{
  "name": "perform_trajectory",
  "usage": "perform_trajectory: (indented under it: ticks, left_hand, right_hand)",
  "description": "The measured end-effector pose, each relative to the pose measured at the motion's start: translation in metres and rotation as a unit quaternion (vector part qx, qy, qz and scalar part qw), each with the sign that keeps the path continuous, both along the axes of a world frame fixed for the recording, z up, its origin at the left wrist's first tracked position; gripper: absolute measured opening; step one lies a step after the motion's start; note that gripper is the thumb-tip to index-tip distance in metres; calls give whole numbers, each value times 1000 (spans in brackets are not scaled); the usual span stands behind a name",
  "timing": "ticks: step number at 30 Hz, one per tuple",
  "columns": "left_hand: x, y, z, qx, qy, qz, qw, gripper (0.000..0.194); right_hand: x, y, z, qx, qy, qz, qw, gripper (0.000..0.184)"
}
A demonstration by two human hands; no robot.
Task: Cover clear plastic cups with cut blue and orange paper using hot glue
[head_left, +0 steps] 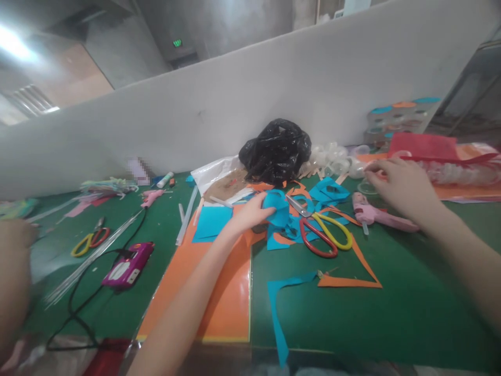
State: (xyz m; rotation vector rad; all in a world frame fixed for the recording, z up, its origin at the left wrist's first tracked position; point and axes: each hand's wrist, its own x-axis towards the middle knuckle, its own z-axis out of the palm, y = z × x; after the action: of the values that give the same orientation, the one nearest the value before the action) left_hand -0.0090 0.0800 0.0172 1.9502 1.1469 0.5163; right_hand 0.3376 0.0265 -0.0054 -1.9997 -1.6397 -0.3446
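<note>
My left hand [253, 213] is closed on a rounded blue sheet piece [277, 207], with fingers and thumb at its left side. Over at the right, my right hand [397, 180] has its fingers bent together beside a clear round plastic piece [367, 188]; what lies between the fingertips is hard to make out. Scissors with red and yellow handles [324, 230] lie open between the hands, on blue and orange scraps [279, 241]. Below my right hand rests a pink glue gun [370, 213]. A blue square sheet [212, 223] lies left of my left hand.
Behind stand a black plastic bag [277, 149] and clear plastic cups [334, 159] against a pale partition [203, 112]. Orange sheets [223, 292] lie in front. Leftward are another scissors [91, 240], a purple box with a cable [128, 265], and another person's arm [14, 282].
</note>
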Motion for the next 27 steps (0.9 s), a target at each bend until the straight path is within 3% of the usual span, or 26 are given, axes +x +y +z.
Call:
perform_trajectory:
  ticks: [4,7,12,16,20,23,25,27]
  left_hand:
    - [-5,2,-7,71,144,6,987,25]
    - [-5,3,-13,102,170,10,980,36]
    - [-4,5,-18,139,153,16,978,36]
    - [-4,7,-22,148,165,17,975,36]
    - [-2,6,-20,202,176,55,962,29]
    - [1,4,-14,262,149,98,949,23]
    - [3,2,-9,294,94,117,944,20]
    - [6,-2,-5,306,34,106,945,22]
  right_hand:
    - [32,7,-21,-115,-56,-77,989,54]
    - [42,10,-32,-165,-47,-95,981,58]
    - [42,12,-35,-164,-44,-113,979,54]
    - [37,13,-32,-160,-26,-130,978,47]
    - [32,10,-23,-148,5,-135,980,48]
    - [20,6,-10,-84,101,-106,986,54]
    - [5,5,1,-22,244,-32,969,55]
    - [-17,3,10,-24,314,35,949,48]
